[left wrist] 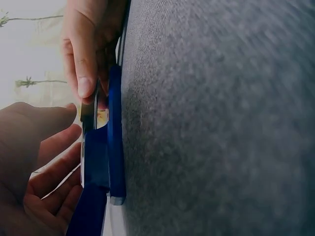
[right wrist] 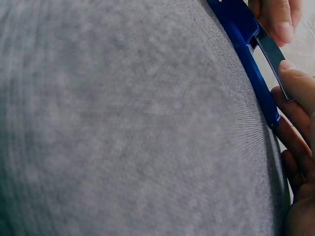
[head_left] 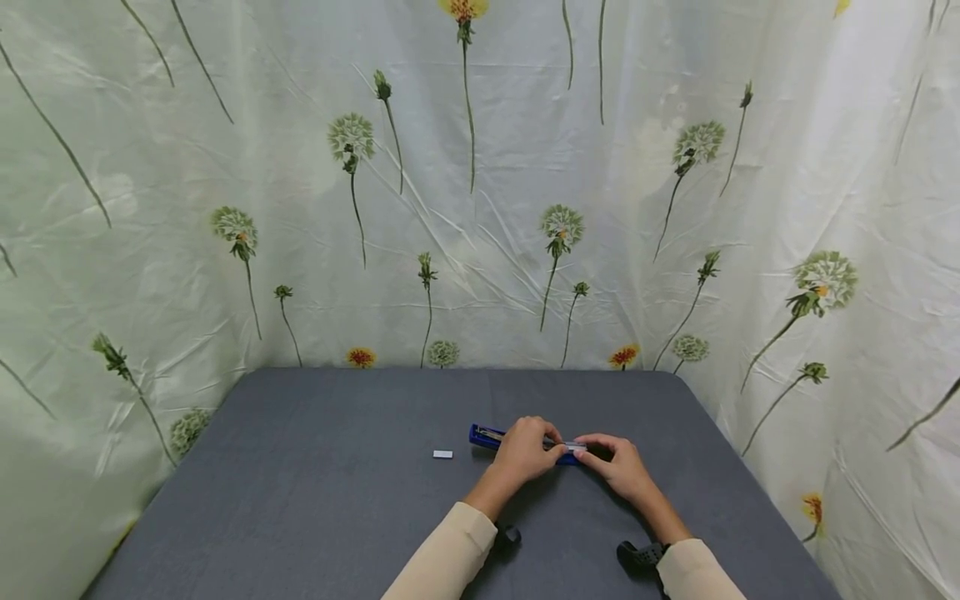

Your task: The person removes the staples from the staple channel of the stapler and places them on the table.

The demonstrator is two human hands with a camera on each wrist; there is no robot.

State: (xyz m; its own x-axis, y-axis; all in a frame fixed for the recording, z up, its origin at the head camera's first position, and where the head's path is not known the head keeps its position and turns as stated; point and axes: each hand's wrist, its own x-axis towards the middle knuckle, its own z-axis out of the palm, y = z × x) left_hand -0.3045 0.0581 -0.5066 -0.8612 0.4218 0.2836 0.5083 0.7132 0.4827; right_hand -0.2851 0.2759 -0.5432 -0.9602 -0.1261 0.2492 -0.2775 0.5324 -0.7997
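Observation:
A blue stapler (head_left: 486, 436) lies at a slant on the grey table, its top swung back and its metal staple tray exposed. My left hand (head_left: 522, 451) reaches over its middle, with thumb and fingers gathered about the tray. At the stapler's right end, my right hand (head_left: 617, 468) pinches the tray between thumb and forefinger. A light strip (head_left: 575, 447) shows between the two hands; whether it is staples or bare metal is unclear. In the right wrist view the dark tray (right wrist: 272, 61) stands apart from the blue base (right wrist: 256, 78). A small pale strip (head_left: 442, 454), apparently staples, lies left of the stapler.
The dark grey table (head_left: 315, 508) has rounded far corners. Behind it and along both sides hangs a pale curtain (head_left: 480, 233) printed with dandelions. Black wrist straps (head_left: 641, 557) sit by the cream sleeves (head_left: 450, 550).

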